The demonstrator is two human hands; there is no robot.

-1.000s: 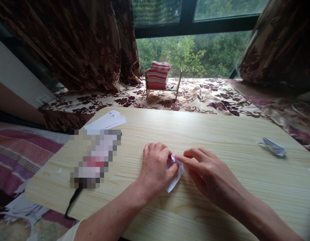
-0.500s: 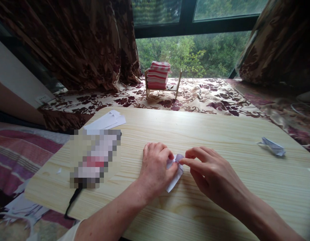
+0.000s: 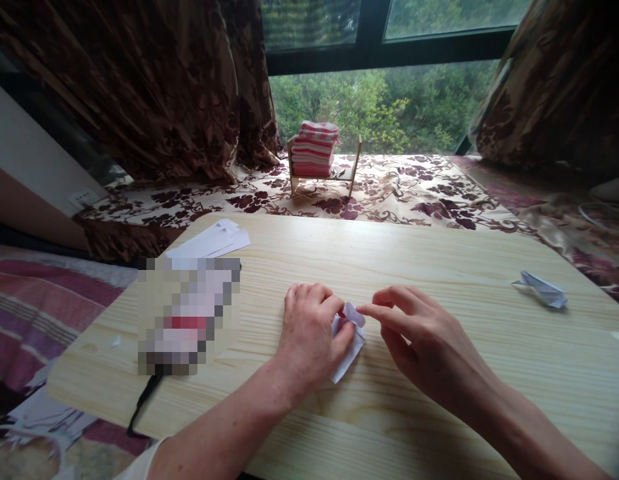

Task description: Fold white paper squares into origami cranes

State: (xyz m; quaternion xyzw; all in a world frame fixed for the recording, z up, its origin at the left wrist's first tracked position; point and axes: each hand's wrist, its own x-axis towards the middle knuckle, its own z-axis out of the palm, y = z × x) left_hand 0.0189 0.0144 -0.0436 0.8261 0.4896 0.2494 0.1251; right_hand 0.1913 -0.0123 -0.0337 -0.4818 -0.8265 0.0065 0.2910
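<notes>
A small piece of folded white paper (image 3: 350,353) lies on the wooden table in front of me, with a flap standing up at its upper end. My left hand (image 3: 313,327) is closed on it, thumb on top and fingertips at its far left side; the hand covers part of the paper. Just right of the flap is my right hand (image 3: 414,327), its index fingertip at or very near the flap's edge. The thumb and other fingers of that hand are bent and apart, with nothing between them.
Flat white paper strips (image 3: 209,240) lie at the table's far left, behind a pixelated object (image 3: 189,320) with a black strap. A folded paper piece (image 3: 542,290) rests at the right. Beyond the table, a small wooden rack (image 3: 350,177) holds stacked red-and-white cloths (image 3: 313,150).
My right index finger has drawn slightly back from the paper, and the flap now stands more upright and shows more. My left hand keeps its hold.
</notes>
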